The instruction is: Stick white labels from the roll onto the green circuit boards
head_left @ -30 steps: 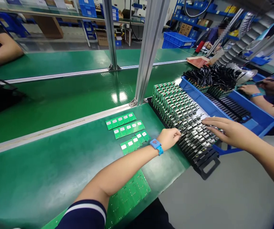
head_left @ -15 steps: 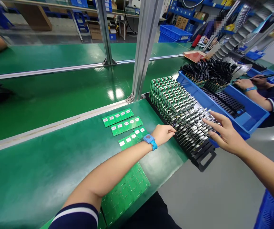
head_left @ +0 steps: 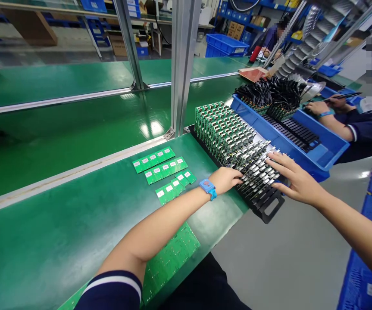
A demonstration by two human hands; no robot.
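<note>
Green circuit boards (head_left: 220,129) stand upright, right of centre. Left hand (head_left: 225,179): fingers curled at the row's left edge, grip not discernible. Right hand (head_left: 298,183): fingers apart, spread by the tops, probably steadying. 1 black rack (head_left: 257,202) beneath, presumably for spacing; long axis upper left to lower right.

Left hand (head_left: 227,179) nearer rack handle (head_left: 263,214)

Both hands (head_left: 225,180) (head_left: 298,180) at upright circuit boards (head_left: 226,129)
</note>
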